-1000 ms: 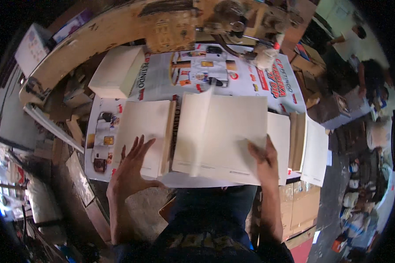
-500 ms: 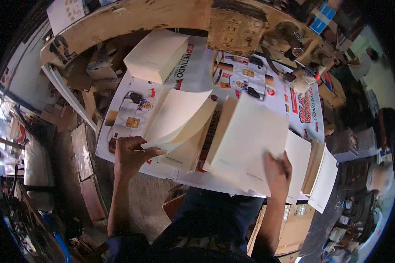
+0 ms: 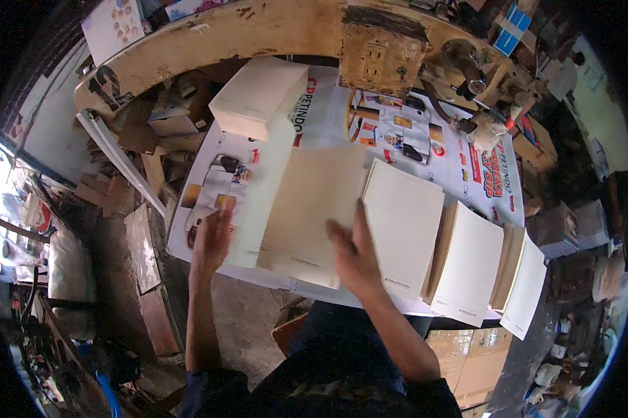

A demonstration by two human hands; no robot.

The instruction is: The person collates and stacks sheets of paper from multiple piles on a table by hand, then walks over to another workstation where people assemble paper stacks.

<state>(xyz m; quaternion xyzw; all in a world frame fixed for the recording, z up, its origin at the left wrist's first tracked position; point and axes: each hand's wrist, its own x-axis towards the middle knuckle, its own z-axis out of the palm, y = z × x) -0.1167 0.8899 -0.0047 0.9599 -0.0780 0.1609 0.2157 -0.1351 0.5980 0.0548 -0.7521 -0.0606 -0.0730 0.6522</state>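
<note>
A cream paper stack (image 3: 307, 209) lies between my hands near the table's front edge, with a pale, motion-blurred sheet (image 3: 262, 202) along its left side. My left hand (image 3: 211, 240) is beside that sheet's left edge, fingers stretched upward and close together. At the stack's right edge my right hand (image 3: 358, 254) has its thumb and fingers apart, the thumb over the paper. Right of it three more paper stacks lie in a staggered row: a near one (image 3: 403, 233), a middle one (image 3: 469, 268) and a far-right one (image 3: 524, 292). Small print marks their lower edges.
A thick paper block (image 3: 258, 101) stands at the table's back left. Printed banner sheeting (image 3: 453, 164) covers the table. Behind it runs a worn wooden beam (image 3: 279, 31) with a wooden box (image 3: 382, 52). Cardboard boxes (image 3: 467, 359) sit below the front right edge.
My right hand has moved left, away from the neighbouring stack, which now lies flat beside the others. My left hand no longer pinches the lifted sheets' corner. The view has shifted slightly.
</note>
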